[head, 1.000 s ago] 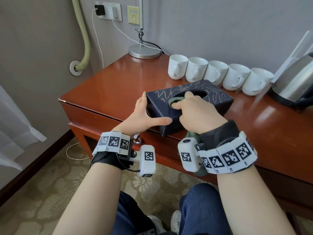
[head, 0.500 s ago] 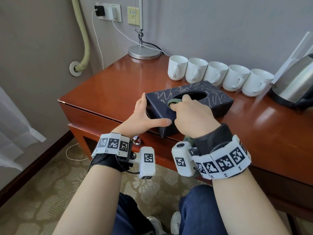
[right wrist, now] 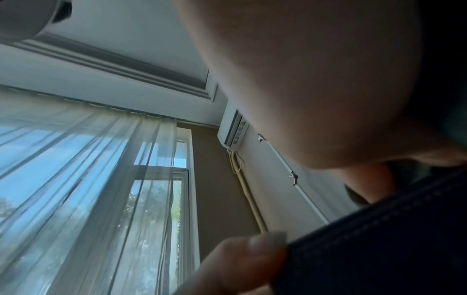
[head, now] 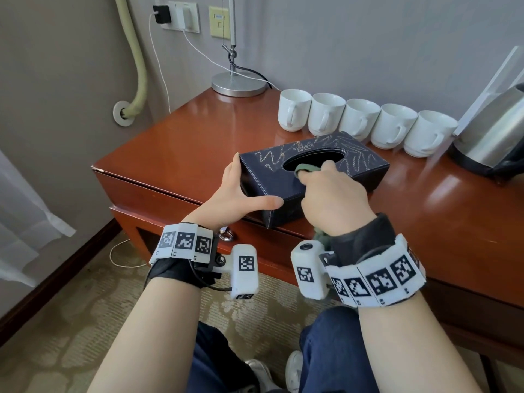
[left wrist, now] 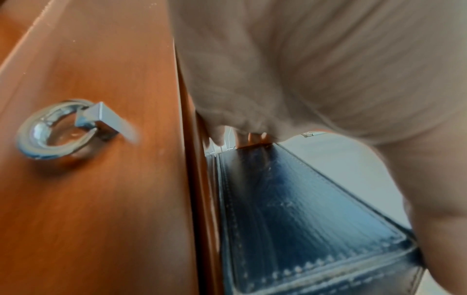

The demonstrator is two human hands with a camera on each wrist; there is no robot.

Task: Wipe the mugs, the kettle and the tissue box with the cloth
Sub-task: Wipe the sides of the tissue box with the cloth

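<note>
right grip (head: 334, 199) is curled round a green cloth (head: 306, 168), pressing it on top of the dark tissue box (head: 360, 165) just at the near rim of its oval slot. left grip (head: 235, 194) is spread, fingers flat against the box's left end and thumb along its near side. the box sits near the tabletop's (head: 198, 137) front edge. five white mugs (head: 360, 120) stand in a row at 12 o'clock from the box, the steel kettle (head: 493, 134) at 2 o'clock, a lamp base (head: 238, 85) at 11 o'clock.
</note>
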